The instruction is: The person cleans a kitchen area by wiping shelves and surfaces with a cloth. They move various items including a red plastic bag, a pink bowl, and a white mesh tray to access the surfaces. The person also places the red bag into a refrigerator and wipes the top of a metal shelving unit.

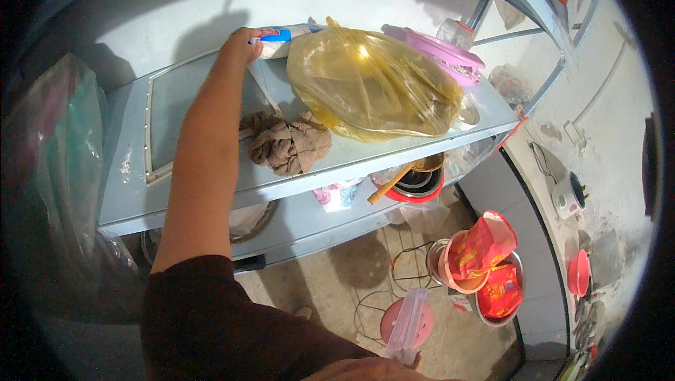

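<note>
My left hand (245,46) reaches to the back of the upper metal shelf, its fingers closed on the end of a white and blue plastic packet (277,41). Right of the packet lies a large yellow plastic bag (374,86) over something round. A crumpled brown cloth (290,144) lies near the shelf's front edge. Low in the view, my right hand (408,358) is partly cut off; it holds a folded translucent purplish plastic piece (408,323) above a round pink stool top (387,323).
A pink plastic basket (443,54) and a clear jar (456,34) stand at the shelf's right. Below are a red-rimmed bowl (422,196) and a wooden-handled ladle (390,183). Red bags (482,244) sit in containers on the floor. Large clear plastic bags (68,159) hang at left.
</note>
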`<control>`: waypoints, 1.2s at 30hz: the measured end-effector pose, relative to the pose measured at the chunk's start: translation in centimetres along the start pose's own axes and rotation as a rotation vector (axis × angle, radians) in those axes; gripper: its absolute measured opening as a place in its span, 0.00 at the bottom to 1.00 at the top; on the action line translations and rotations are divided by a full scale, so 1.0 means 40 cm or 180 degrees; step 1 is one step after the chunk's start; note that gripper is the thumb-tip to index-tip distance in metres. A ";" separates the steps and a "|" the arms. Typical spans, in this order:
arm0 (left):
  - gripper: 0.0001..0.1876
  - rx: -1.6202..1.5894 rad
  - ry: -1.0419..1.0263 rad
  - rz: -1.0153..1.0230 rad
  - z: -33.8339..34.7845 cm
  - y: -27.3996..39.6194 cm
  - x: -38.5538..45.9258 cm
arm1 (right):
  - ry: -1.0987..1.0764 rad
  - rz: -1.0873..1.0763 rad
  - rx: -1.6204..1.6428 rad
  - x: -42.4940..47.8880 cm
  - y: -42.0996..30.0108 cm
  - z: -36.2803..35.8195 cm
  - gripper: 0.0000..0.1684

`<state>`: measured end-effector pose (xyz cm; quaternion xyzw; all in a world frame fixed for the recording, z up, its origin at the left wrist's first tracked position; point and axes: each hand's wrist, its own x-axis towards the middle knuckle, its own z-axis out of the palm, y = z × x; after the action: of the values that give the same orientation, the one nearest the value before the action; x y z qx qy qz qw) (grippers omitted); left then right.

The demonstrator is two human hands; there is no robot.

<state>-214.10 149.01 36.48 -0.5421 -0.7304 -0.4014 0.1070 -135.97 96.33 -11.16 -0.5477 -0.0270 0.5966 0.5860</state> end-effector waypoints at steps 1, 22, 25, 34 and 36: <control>0.16 0.0019 0.0001 -0.0022 -0.008 -0.003 -0.001 | -0.0013 0.0012 0.0081 -0.001 0.001 0.008 0.30; 0.34 0.0328 0.0132 -0.0185 -0.209 -0.166 -0.137 | -0.0106 0.0180 -0.0004 -0.127 -0.019 0.110 0.36; 0.18 -0.0184 0.0333 -0.0341 -0.276 -0.034 -0.284 | -0.0233 0.0309 -0.0007 -0.091 -0.031 0.120 0.36; 0.08 -0.3567 0.0769 -0.0641 -0.444 -0.099 -0.509 | -0.0643 0.0264 -0.0103 -0.046 -0.134 0.132 0.36; 0.06 -0.4953 0.0877 -0.0852 -0.447 -0.077 -0.550 | -0.0818 0.0241 -0.0123 -0.068 -0.158 0.135 0.36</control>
<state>-213.24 120.67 33.72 -0.3146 -0.2801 -0.8685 -0.2615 -136.22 99.62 -3.06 -0.4786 -0.0925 0.6829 0.5441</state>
